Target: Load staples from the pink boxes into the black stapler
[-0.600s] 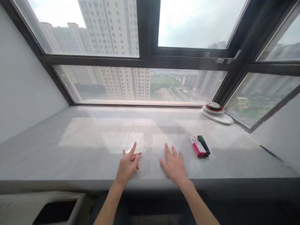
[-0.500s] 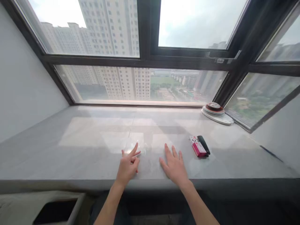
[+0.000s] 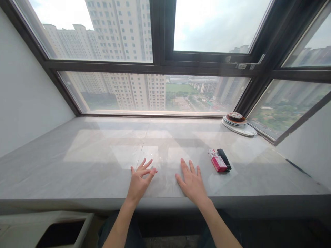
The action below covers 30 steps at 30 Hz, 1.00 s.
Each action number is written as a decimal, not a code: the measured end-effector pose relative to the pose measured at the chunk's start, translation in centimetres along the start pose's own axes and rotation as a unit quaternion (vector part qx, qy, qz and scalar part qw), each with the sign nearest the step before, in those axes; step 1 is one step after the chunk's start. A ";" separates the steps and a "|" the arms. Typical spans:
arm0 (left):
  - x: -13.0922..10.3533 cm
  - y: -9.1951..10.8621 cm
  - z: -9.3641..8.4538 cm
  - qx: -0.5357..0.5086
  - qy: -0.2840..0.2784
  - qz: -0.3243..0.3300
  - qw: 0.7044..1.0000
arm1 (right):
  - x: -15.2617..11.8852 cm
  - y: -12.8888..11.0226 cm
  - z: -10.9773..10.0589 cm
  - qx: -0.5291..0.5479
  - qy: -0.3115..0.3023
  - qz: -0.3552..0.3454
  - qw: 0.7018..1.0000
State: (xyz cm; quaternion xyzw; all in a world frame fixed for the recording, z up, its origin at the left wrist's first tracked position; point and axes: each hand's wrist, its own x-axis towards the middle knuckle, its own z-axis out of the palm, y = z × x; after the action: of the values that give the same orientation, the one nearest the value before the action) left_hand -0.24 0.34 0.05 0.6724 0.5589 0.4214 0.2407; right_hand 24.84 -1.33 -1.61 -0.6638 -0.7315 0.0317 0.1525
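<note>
My left hand [image 3: 139,179] is above the pale marble-look sill [image 3: 88,165], left of the middle. Its thumb and index fingertips meet in a ring, and the other fingers stretch forward, spread. Nothing shows in the pinch. To the right, my right hand [image 3: 191,181] lies palm down on the sill with fingers spread and holds nothing. Beyond it, apart from the fingers, lies a small pink-and-white box [image 3: 218,163]. A long black object [image 3: 224,159], perhaps a stapler, rests against the box's right side.
A stack of plates [image 3: 239,124] stands in the far right corner by the dark window frame [image 3: 160,67]. The sill's front edge [image 3: 165,202] runs below my wrists. At lower left is a pale unit with a dark opening [image 3: 62,234].
My left hand has changed its gesture: the index finger has curled to meet the thumb, and the other fingers have straightened out. My right hand, the box and the plates stay put.
</note>
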 end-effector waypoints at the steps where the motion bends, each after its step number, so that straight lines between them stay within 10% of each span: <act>1: 0.1 0.0 0.0 0.011 -0.008 0.009 1.000 | 0.0 0.0 0.0 0.000 -0.001 0.000 1.000; 19: 0.5 -1.5 -0.1 0.074 0.009 0.011 0.997 | 0.0 0.5 -1.0 0.154 0.047 -0.008 0.987; 25: 0.6 -2.0 1.1 0.114 -0.042 0.020 0.992 | 1.2 12.6 -8.3 0.181 0.264 0.167 0.932; 30: 0.5 -2.2 1.5 0.129 -0.027 0.025 0.991 | 2.6 21.1 -10.9 0.282 0.020 0.262 0.923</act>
State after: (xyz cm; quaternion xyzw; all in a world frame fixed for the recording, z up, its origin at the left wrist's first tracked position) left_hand -0.18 1.57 -2.36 0.7226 0.5849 0.3337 0.1563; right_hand 47.79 1.98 3.98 -0.7618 -0.4893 0.2623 0.3339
